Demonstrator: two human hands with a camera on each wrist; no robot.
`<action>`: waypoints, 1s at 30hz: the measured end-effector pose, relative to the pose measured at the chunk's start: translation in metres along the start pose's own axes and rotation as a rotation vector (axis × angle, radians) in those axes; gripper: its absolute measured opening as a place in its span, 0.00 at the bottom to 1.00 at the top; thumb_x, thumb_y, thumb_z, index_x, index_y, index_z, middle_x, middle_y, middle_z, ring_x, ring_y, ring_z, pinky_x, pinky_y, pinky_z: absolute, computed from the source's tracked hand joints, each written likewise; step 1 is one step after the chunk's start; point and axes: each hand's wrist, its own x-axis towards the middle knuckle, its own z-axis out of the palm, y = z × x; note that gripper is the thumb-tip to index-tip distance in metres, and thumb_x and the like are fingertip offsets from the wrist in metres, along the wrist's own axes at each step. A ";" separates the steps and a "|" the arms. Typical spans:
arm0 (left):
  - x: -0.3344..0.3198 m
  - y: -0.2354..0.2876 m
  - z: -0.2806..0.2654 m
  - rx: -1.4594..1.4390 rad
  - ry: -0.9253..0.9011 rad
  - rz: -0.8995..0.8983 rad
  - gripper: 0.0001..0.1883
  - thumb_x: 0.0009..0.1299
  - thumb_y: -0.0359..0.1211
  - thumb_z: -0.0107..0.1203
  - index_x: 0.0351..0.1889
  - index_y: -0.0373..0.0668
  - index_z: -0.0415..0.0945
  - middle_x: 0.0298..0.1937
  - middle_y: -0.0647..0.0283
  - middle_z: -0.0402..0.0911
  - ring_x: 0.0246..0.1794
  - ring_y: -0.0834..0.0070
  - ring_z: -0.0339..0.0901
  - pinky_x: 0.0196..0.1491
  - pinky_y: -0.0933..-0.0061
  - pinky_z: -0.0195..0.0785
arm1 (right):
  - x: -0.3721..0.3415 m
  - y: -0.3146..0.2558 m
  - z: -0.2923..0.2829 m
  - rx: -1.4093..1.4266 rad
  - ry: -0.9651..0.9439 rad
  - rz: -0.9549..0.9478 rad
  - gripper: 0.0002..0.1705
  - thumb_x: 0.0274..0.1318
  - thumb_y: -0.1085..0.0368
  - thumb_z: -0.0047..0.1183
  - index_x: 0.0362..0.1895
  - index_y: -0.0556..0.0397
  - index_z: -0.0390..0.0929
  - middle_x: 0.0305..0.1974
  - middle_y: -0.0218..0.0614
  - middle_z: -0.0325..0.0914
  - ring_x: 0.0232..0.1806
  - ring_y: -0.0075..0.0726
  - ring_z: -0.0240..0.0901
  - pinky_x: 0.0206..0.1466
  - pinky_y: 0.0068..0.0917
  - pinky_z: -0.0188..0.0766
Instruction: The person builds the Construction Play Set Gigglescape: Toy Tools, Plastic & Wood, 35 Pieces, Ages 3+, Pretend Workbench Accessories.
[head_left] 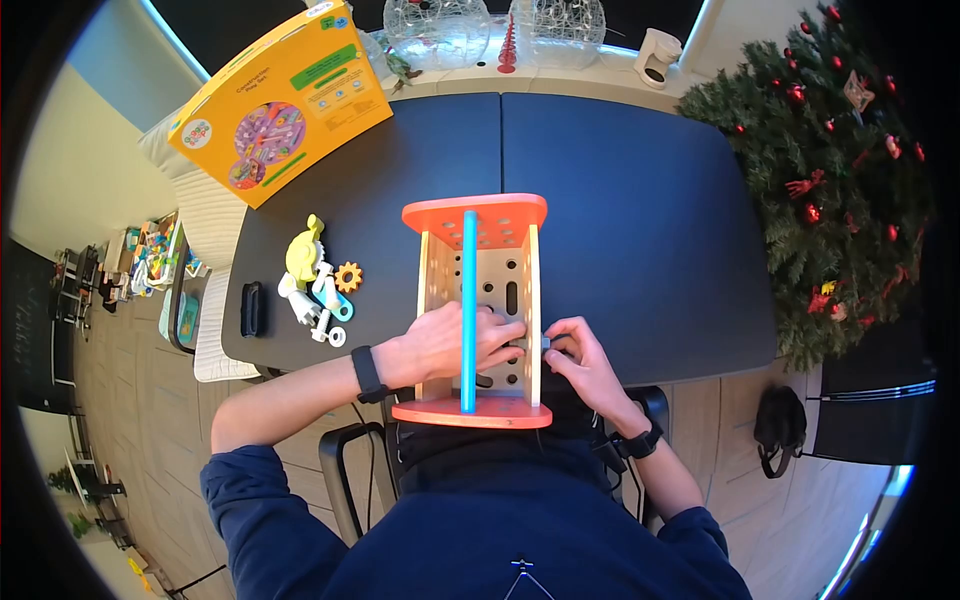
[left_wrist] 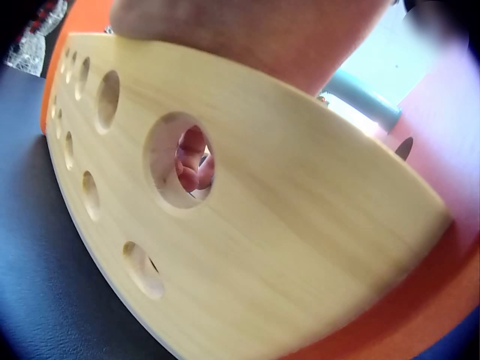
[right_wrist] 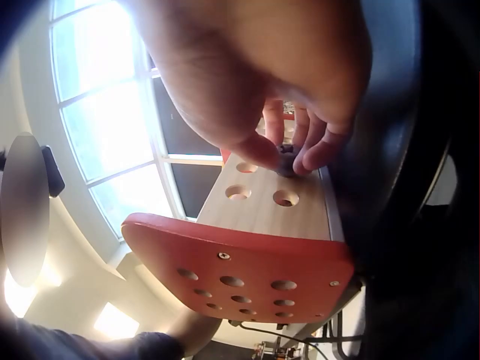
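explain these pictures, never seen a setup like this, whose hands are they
No machine here: a person works with two bare hands. The widest picture is taken from the person's head, looking forward and down; the others from the left and right wrists. At the near edge of the dark table is an open wooden toy box with red ends and a blue rod between them. The left hand reaches inside, to the right-hand side panel; whether it grips anything is hidden. The right hand pinches a small grey piece at that panel's outer face. To the left lie an orange gear, a white ring and other toy parts.
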 end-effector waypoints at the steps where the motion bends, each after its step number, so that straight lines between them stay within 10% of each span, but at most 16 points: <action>1: 0.000 0.000 -0.001 0.002 -0.011 -0.004 0.16 0.84 0.48 0.55 0.45 0.45 0.75 0.30 0.58 0.80 0.33 0.54 0.86 0.33 0.52 0.82 | 0.001 -0.003 -0.005 0.036 -0.072 0.063 0.16 0.86 0.54 0.46 0.51 0.54 0.73 0.28 0.29 0.75 0.25 0.20 0.70 0.30 0.24 0.67; 7: 0.000 0.001 -0.003 0.020 -0.026 -0.005 0.16 0.84 0.48 0.55 0.48 0.45 0.76 0.30 0.58 0.82 0.34 0.55 0.86 0.35 0.52 0.81 | 0.014 0.006 -0.036 0.086 -0.381 0.517 0.11 0.81 0.62 0.52 0.58 0.53 0.71 0.36 0.30 0.78 0.34 0.19 0.74 0.38 0.21 0.70; 11: -0.001 0.000 0.000 0.016 -0.014 -0.007 0.16 0.84 0.48 0.55 0.45 0.45 0.75 0.30 0.58 0.81 0.34 0.54 0.86 0.34 0.51 0.81 | 0.000 -0.002 -0.004 0.026 -0.022 0.112 0.12 0.83 0.58 0.48 0.56 0.54 0.72 0.29 0.29 0.76 0.28 0.21 0.73 0.33 0.21 0.69; 14: 0.000 0.000 -0.002 0.002 -0.041 -0.017 0.16 0.84 0.48 0.55 0.45 0.45 0.75 0.30 0.58 0.81 0.34 0.54 0.86 0.34 0.51 0.82 | 0.002 0.000 -0.002 0.103 -0.118 0.032 0.15 0.85 0.55 0.46 0.55 0.55 0.73 0.29 0.30 0.76 0.25 0.22 0.72 0.30 0.23 0.69; 19: 0.001 0.002 -0.005 0.028 -0.039 0.002 0.16 0.84 0.48 0.55 0.51 0.45 0.76 0.31 0.57 0.83 0.34 0.56 0.87 0.37 0.53 0.81 | 0.016 0.002 -0.030 -0.015 -0.365 0.455 0.12 0.84 0.60 0.47 0.56 0.56 0.72 0.33 0.31 0.77 0.27 0.21 0.72 0.32 0.25 0.71; 25: 0.001 0.001 -0.004 0.016 -0.036 -0.002 0.16 0.84 0.48 0.55 0.46 0.45 0.75 0.31 0.58 0.81 0.34 0.55 0.86 0.34 0.52 0.82 | 0.000 -0.003 -0.002 0.057 -0.061 0.086 0.13 0.85 0.59 0.46 0.54 0.56 0.74 0.32 0.31 0.77 0.27 0.20 0.73 0.30 0.24 0.67; 30: 0.000 0.001 -0.003 0.024 -0.015 0.007 0.16 0.84 0.48 0.55 0.45 0.46 0.75 0.30 0.59 0.81 0.34 0.55 0.86 0.34 0.52 0.82 | 0.010 -0.003 -0.023 0.050 -0.336 0.363 0.12 0.84 0.60 0.48 0.57 0.57 0.71 0.33 0.31 0.77 0.28 0.23 0.76 0.30 0.27 0.70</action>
